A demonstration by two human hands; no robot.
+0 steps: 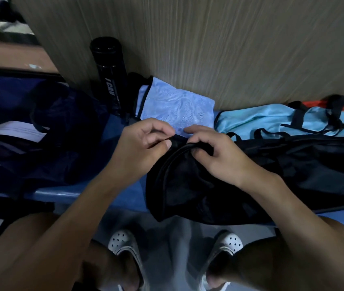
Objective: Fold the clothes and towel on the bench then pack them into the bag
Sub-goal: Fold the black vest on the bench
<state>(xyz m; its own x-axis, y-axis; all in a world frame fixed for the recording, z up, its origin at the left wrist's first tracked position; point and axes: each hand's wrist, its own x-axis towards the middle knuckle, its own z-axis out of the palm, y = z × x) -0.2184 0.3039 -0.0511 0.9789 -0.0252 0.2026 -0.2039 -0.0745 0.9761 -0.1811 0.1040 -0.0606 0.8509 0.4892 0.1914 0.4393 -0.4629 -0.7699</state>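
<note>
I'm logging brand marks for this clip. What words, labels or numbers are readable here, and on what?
"I CAN": white print running down the side of the black bottle.
Smaller print beside it on the bottle: too blurred to read.
Printed lines on the white paper at the left: too small to read.
The black garment and the other clothes: no text seen.

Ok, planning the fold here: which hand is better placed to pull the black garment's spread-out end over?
Probably the right hand: most of the black garment lies to its side. The left hand pinches the hem nearer the bag and could anchor it.
</note>
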